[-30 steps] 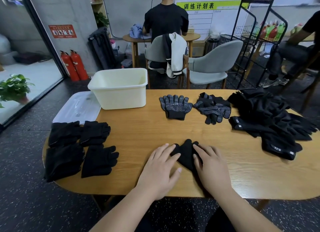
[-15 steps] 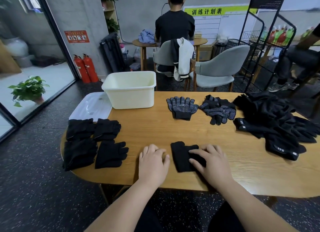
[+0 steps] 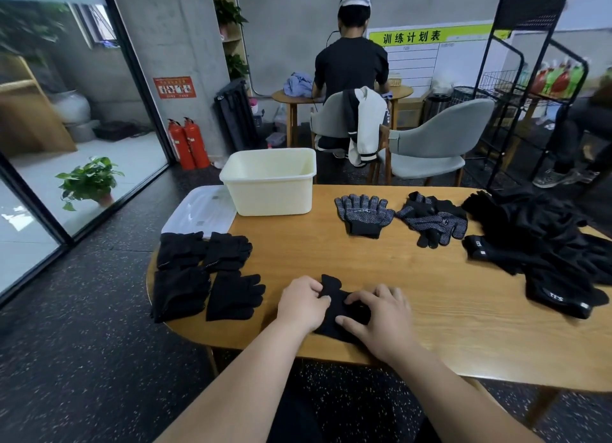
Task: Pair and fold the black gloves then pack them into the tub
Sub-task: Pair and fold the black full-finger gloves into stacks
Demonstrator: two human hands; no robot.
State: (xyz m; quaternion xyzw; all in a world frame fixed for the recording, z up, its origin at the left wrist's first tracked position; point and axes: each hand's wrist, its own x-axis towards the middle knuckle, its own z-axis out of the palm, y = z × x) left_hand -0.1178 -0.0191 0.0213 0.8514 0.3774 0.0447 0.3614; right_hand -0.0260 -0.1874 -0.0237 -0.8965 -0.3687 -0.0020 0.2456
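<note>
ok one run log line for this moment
phase: folding | left hand: pinches black gloves | right hand: grips black gloves | tub: looks empty | folded gloves: left of hands

The only writing that reads clearly is the heading 训练计划表, in dark characters on the yellow-green strip across the top of the whiteboard (image 3: 440, 64). The lines in the grid beneath it are too faint to read. A red sign (image 3: 174, 87) on the concrete pillar (image 3: 172, 38) carries white pictures and small print (too small to make out). In the heap of black gloves (image 3: 543, 243), two cuffs bear short white letters, seemingly "TTS", seen upside down. The dotted gloves (image 3: 364, 210) show a small white mark, illegible, as are the labels on the fire extinguishers (image 3: 187, 144) and bottles (image 3: 556, 78).
</note>
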